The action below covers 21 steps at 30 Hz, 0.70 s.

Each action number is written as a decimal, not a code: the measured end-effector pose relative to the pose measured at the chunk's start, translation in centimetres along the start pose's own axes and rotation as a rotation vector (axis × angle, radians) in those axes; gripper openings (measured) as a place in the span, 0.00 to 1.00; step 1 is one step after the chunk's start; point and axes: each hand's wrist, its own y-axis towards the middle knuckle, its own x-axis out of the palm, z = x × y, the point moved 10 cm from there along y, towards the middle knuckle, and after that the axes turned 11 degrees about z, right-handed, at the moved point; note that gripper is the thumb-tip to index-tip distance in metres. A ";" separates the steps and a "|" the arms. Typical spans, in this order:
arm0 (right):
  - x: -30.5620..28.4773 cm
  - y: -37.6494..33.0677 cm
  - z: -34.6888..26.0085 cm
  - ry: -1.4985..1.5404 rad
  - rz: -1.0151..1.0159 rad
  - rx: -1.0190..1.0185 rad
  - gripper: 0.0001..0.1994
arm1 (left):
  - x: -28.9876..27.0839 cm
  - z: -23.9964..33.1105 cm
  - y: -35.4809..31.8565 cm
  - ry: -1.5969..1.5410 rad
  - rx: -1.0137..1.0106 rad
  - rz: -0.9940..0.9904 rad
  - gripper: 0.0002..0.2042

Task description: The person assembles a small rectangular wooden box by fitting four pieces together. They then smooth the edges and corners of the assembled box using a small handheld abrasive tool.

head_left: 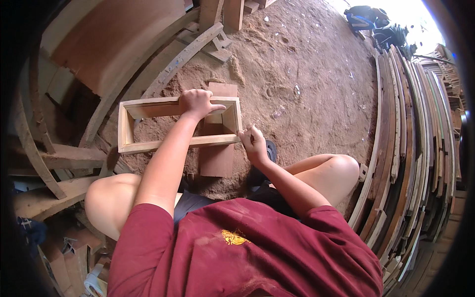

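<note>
A pale, open rectangular wooden frame [170, 145] lies in front of me, its long side running left to right. My left hand [195, 104] reaches across it and grips the far rail, fingers wrapped over the top and thumb pointing right. My right hand [254, 144] is closed in a pinch against the near right corner of the frame. Whatever its fingers hold, if anything, is hidden. Beneath the frame's right half is a flat reddish-brown board [216, 162], showing through the opening and beyond both long sides.
Sawdust-covered ground [307, 94] surrounds the frame. Long stacked planks [396, 138] line the right side. A wooden trestle [190, 54] stands at the far left, with curved-looking timbers [59, 158] nearer. My knees flank the work, and a dark sandal [271, 150] sits by my right hand.
</note>
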 end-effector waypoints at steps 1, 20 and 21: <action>0.4 0.9 0.0 0.022 0.020 0.010 0.14 | 0.0 -0.1 0.1 -0.006 -0.006 -0.005 0.35; 0.4 0.7 0.0 -0.117 -0.065 0.166 0.15 | -0.4 -0.6 -0.4 0.011 -0.010 0.034 0.36; 0.0 0.2 0.3 -0.139 -0.069 0.162 0.15 | -0.3 -0.5 -0.2 0.014 -0.008 0.029 0.36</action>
